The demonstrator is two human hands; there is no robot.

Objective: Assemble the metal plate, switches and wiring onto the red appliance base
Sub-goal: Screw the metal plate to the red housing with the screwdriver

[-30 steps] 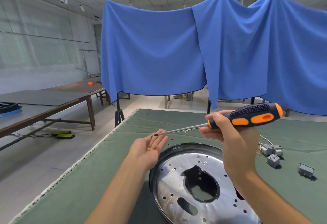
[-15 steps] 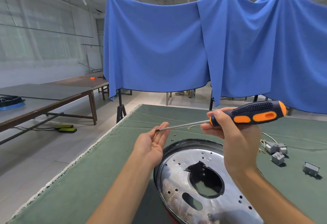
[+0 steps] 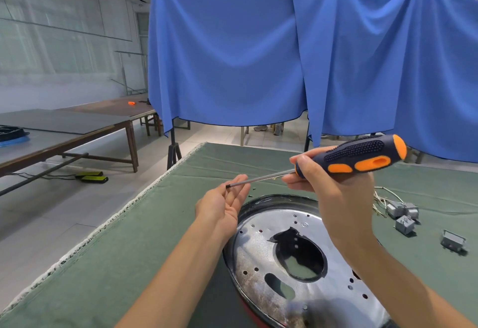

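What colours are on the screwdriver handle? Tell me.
Dark navy with orange inserts; screwdriver handle, head view.

shiny metal plate (image 3: 305,224); matt green cloth (image 3: 124,250)

Blue cloth (image 3: 232,56) is hanging behind the green-covered desk (image 3: 103,263); wooden tables (image 3: 77,125) are standing left on pale tiled floor (image 3: 64,211)

The metal plate (image 3: 307,270) runs off the bottom edge at 6 o'clock, and the right forearm covers its 3 o'clock side. Only a sliver of the red appliance base (image 3: 249,312) shows beneath its rim. The screwdriver (image 3: 362,159) tip meets the left hand (image 3: 222,208), but any screw there is too small to tell. The switches (image 3: 403,215) at 3 o'clock are too small to read; their wiring (image 3: 385,193) blurs.
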